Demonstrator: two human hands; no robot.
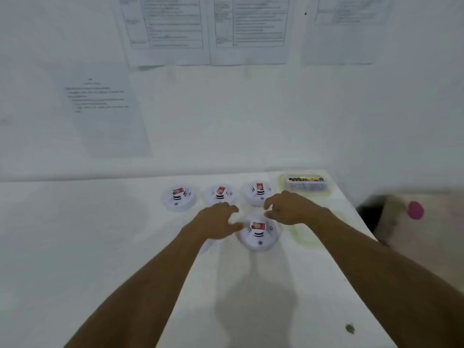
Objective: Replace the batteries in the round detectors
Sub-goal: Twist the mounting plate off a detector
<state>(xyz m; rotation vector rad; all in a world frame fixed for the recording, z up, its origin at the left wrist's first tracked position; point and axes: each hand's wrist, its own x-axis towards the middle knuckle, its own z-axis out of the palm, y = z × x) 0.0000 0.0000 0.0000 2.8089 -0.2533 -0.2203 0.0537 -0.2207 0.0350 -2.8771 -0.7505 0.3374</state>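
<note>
forearms (155,280) cross near edge of tabletop (75,247). left hand (216,222), right hand (291,208): fingers loosely spread, empty, flanking front detector (258,234) between them; left nearer its rim. row of detectors (221,194) behind, battery tub (305,184) at far right corner.

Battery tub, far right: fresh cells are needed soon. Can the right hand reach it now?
Probably yes: the right hand hovers empty just short of the battery tub, with only bare table between them.
</note>
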